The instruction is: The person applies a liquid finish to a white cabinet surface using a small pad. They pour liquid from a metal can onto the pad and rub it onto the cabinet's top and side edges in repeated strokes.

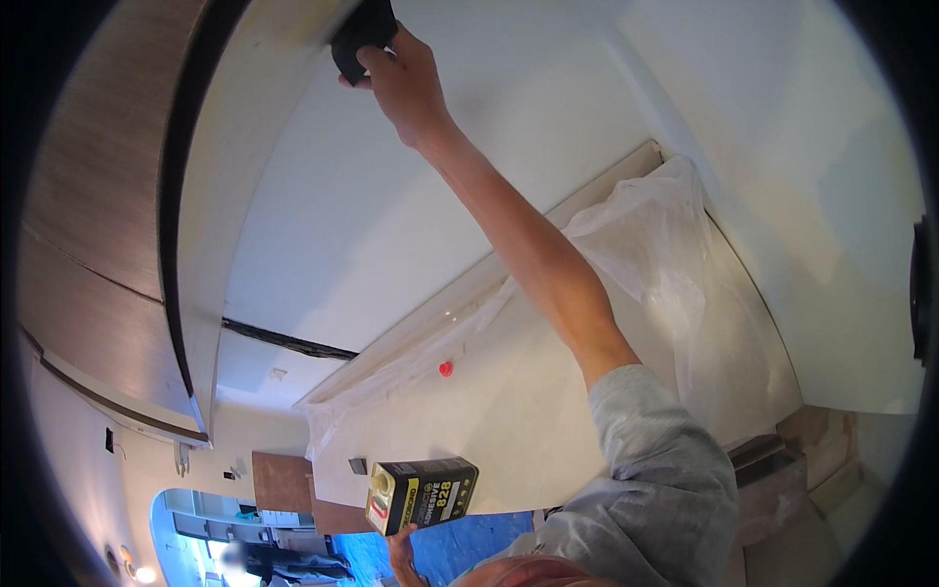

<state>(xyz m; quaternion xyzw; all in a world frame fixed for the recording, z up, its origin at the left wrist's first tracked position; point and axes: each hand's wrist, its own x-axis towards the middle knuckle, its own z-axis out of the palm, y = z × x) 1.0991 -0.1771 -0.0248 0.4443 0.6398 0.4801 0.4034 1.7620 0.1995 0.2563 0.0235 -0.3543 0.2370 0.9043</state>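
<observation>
My right hand [406,83] reaches far up, its fingers wrapped round a flat black spreader [364,41]. The spreader is at the white panel [342,186], beside its pale curved edge; whether it touches cannot be made out. Low in the view, my left hand [401,550] grips a rectangular black and yellow adhesive can [425,492] by its lower end. The can is tilted, and its pale spout [380,483] faces left. Part of my left hand is hidden behind the can. A small red cap [446,369] lies on the pale surface [528,391] beyond the can.
Crumpled clear plastic sheeting [675,254] drapes over the pale surface. A small grey block [358,467] sits near its edge. Wood-toned cabinet panels [98,166] curve along the left. Blue floor covering [460,548] lies below, and another person [284,563] is in the far background.
</observation>
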